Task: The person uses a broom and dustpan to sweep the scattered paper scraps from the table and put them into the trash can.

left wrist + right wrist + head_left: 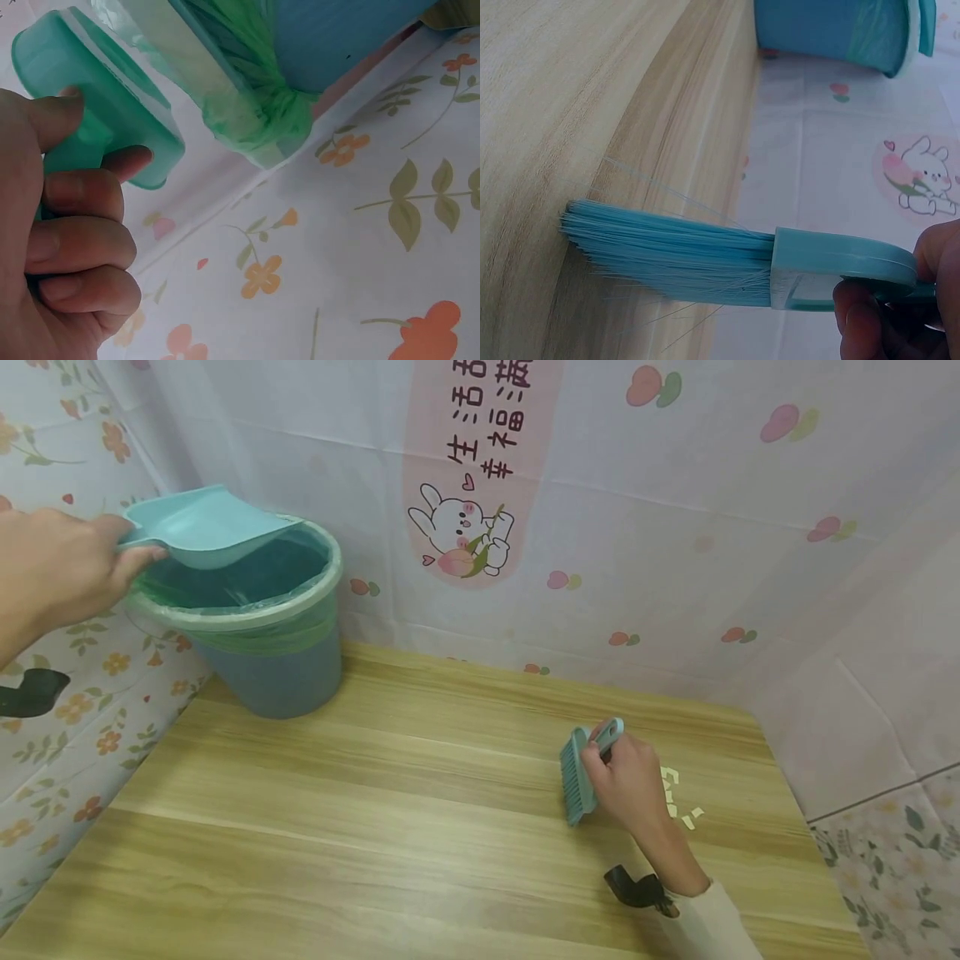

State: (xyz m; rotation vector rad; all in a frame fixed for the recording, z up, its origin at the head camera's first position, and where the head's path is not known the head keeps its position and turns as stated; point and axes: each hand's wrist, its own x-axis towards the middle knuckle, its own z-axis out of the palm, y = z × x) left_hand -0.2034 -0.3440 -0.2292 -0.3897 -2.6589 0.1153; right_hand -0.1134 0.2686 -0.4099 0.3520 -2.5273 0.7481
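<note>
My left hand (71, 560) grips the handle of a light teal dustpan (210, 522). The pan is over the mouth of a blue bin (277, 672) lined with a green bag (300, 631). In the left wrist view, curled fingers (82, 240) wrap the handle of the dustpan (94, 97). On the wooden table, my right hand (626, 777) holds a teal hand brush (581, 777) by its handle. The brush's bristles (667, 251) reach the tabletop in the right wrist view. Several pale yellow scraps (670, 789) lie right beside that hand, partly hidden by it.
The bin stands at the table's back left corner. Behind the wooden table (360, 843) hangs a white curtain (675, 527) with a rabbit print (461, 531). Floral cloth (82, 727) covers the left side, and a pale wall panel (855, 718) borders the right.
</note>
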